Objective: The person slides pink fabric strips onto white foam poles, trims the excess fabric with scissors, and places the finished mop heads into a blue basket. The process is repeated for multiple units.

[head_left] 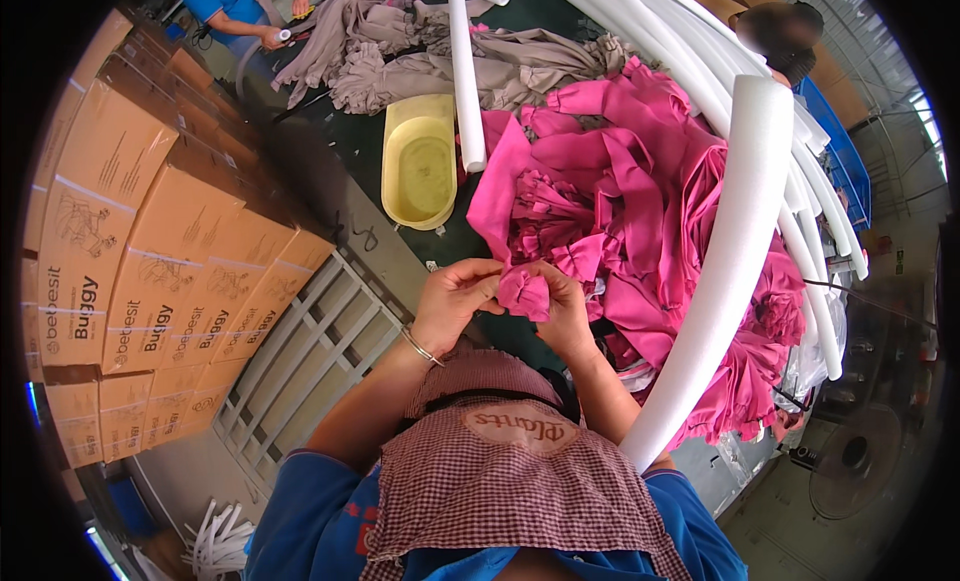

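Observation:
Both my hands are at the near edge of a heap of pink fabric pieces (640, 171). Between them is the gathered end of a pink fabric strip (523, 293). My left hand (455, 299) pinches it from the left, thumb and forefinger together. My right hand (565, 316) is closed on the other side of the same end. The strip seems to run up into the heap, though the folds hide where it leads. A thick white foam tube (715, 261) leans upright across my right forearm, over the heap.
A yellow plastic tub (420, 213) stands on the dark table, beside a thinner white foam tube (466, 91). Grey-brown fabric (430, 66) lies beyond, near a co-worker's hand (272, 38). More foam tubes (690, 41) stretch along the right. Stacked cartons (150, 241) and a grey slatted rack (300, 356) stand left.

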{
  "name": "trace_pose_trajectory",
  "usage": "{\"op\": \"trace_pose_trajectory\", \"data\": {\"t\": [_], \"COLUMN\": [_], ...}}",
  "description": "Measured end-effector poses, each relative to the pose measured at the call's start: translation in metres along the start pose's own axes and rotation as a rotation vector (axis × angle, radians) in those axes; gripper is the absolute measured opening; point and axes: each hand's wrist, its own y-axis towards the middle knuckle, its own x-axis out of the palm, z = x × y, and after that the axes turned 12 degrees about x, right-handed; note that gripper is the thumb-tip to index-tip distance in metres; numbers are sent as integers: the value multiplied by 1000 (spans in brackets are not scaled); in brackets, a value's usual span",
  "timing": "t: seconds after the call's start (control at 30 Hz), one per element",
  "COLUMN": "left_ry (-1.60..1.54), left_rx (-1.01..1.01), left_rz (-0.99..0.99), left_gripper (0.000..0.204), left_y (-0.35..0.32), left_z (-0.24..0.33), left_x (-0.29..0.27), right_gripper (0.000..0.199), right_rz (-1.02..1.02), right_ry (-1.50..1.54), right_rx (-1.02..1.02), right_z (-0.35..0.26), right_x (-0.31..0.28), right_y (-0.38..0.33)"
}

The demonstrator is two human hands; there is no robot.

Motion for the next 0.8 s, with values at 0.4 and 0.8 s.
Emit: {"op": "trace_pose_trajectory", "data": {"t": [0.4,0.8], "left_ry": [774,-209], "left_rx": [417,-284], "left_rz": [156,100], "left_gripper": [9,24], "left_y": [-4,6], "left_z": [-12,21], "left_x": [4,8], "right_gripper": [5,10], "right_rz": [21,243], "right_ry": [434,-216], "right_rx": [380,73], "right_z": [-5,10], "right_x": [13,6], "right_y": [-5,3]}}
